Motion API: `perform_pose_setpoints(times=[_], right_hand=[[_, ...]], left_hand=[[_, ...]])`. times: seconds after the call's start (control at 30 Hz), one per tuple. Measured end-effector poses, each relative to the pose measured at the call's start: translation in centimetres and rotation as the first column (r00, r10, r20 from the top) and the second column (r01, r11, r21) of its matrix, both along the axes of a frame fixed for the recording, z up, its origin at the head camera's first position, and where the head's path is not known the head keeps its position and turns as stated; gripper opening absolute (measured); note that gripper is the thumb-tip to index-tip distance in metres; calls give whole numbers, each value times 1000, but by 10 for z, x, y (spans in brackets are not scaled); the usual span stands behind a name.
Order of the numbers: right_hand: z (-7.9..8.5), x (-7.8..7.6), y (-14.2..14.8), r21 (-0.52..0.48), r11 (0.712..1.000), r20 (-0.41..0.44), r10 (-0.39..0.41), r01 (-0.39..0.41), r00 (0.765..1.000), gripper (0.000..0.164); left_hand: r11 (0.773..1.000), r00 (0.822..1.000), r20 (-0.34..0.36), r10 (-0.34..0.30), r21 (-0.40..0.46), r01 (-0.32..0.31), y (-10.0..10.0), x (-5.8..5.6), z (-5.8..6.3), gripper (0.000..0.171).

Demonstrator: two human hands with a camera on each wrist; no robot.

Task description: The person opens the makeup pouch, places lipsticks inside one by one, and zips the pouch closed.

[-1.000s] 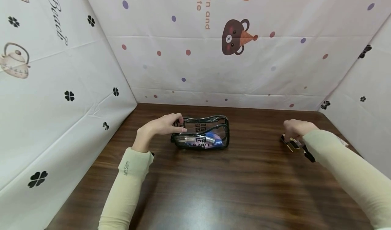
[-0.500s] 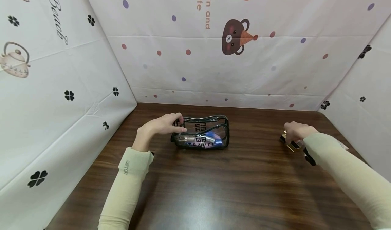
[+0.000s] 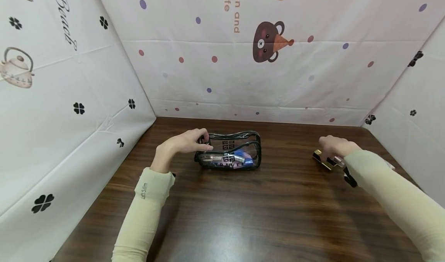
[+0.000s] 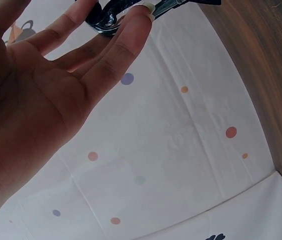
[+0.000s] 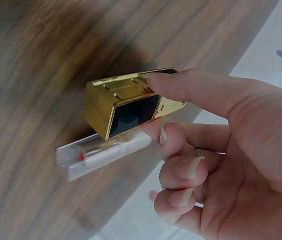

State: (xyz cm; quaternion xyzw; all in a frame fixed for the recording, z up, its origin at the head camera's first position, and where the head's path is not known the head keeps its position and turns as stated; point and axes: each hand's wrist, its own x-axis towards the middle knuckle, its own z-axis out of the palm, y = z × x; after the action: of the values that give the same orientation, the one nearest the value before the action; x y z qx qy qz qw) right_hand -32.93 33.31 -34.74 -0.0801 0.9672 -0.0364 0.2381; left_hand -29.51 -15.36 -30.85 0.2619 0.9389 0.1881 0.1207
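Observation:
In the head view my left hand (image 3: 184,141) pinches the left end of a clear zip pouch (image 3: 255,153) with black edging and "TRAVEL" lettering. Blue and silver tubes (image 3: 240,159) show through its front. Only the pouch's dark edge (image 4: 108,22) appears in the left wrist view, at the fingertips. On the right, my right hand (image 3: 336,146) holds a boxy gold and black lipstick (image 5: 131,112) between thumb and fingers. Just beyond it in the right wrist view is a clear slim tube (image 5: 108,155) with a white body and a red spot inside.
The dark wood table (image 3: 243,208) extends between and in front of both arms. White printed cloth (image 3: 208,72) stands as walls at the back and both sides. A pale item (image 3: 390,164) peeks out behind the right sleeve.
My right hand has shifted slightly left with the lipstick, bringing more of its gold side into sight. The left hand and the pouch stay as they were.

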Motion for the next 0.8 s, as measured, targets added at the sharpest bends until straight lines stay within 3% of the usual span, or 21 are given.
perform_pose_setpoints(times=[0.5,0.8], right_hand=[[14,0,-26,1,998,-39,61,-61,997,10],[29,-1,-41,-10,994,-135,104,-107,985,15]], left_hand=[[1000,1000,4,-13,11,13,0,0,-1,41],[1000,1000,8,6,5,-6,-1,0,0,39]])
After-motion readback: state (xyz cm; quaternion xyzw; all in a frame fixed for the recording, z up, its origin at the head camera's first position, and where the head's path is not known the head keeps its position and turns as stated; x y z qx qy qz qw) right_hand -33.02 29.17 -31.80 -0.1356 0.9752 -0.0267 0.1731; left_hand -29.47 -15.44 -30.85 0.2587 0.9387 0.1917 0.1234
